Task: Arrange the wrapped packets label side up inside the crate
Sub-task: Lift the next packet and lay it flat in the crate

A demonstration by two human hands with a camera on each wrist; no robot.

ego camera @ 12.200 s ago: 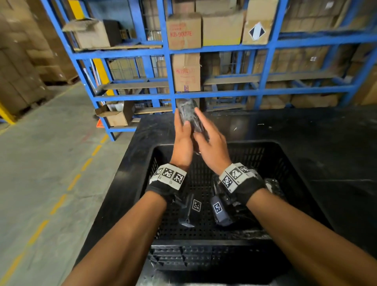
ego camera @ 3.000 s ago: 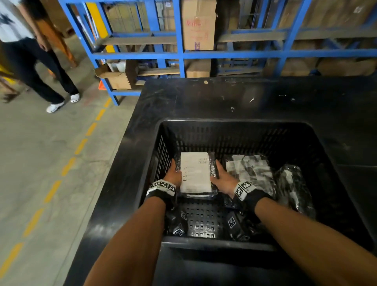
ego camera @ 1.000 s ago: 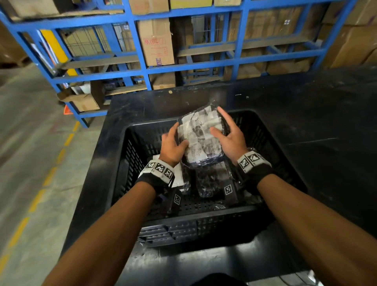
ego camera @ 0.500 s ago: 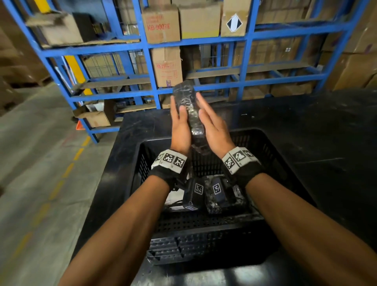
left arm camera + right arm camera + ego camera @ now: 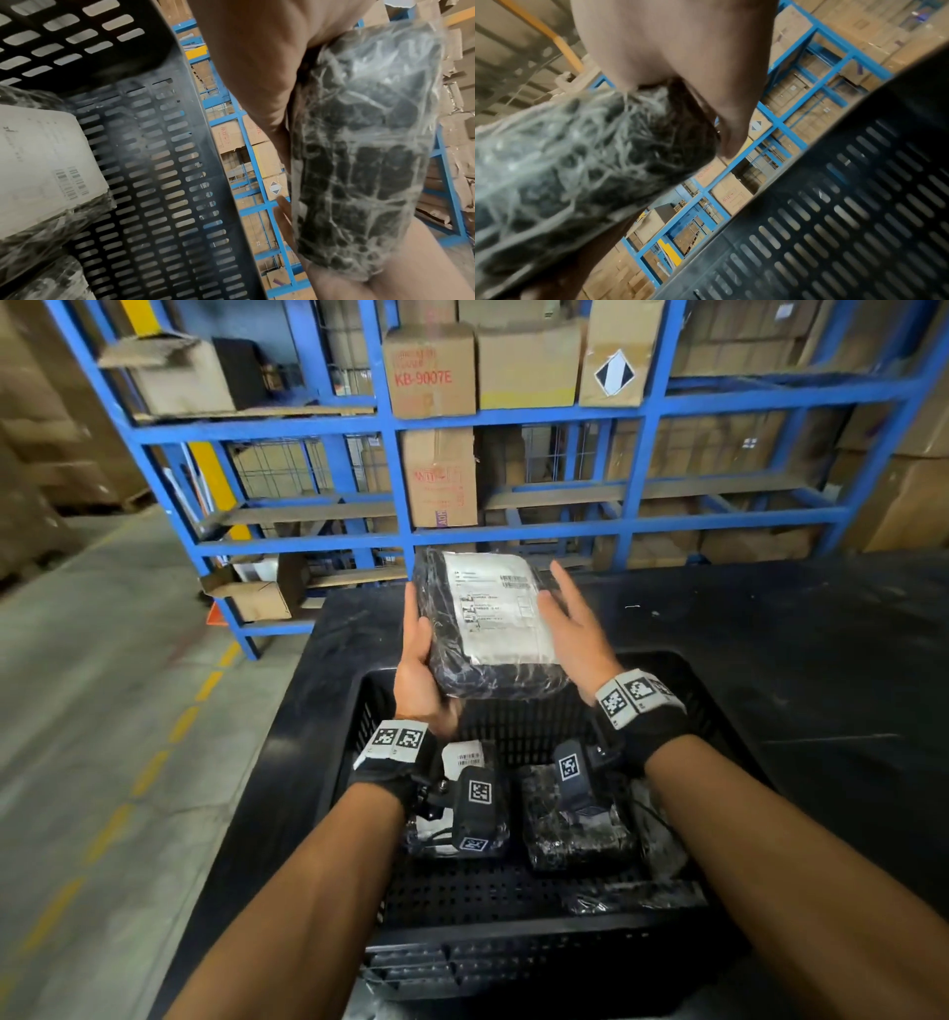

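Observation:
I hold a black packet wrapped in clear film (image 5: 493,629) above the black slotted crate (image 5: 513,934), its white label facing up toward me. My left hand (image 5: 418,654) grips its left edge and underside. My right hand (image 5: 570,629) lies with straight, spread fingers against its right edge. The left wrist view shows the packet's dark underside (image 5: 359,162) against my left palm (image 5: 257,60). In the right wrist view the packet (image 5: 577,172) is blurred beside my right hand (image 5: 693,50). Inside the crate lie a packet with its label up (image 5: 462,757) at the left and a dark packet (image 5: 575,834) beside it.
The crate stands on a black table (image 5: 770,634) with a bare top behind and to the right. Loose clear wrap (image 5: 662,860) lies at the crate's right. Blue racking with cartons (image 5: 436,474) rises behind the table. A concrete aisle with yellow dashes (image 5: 154,762) runs along the left.
The packet stood on edge between both palms half a second ago. It now lies flat with the label turned up, and my right fingers have spread along its right side.

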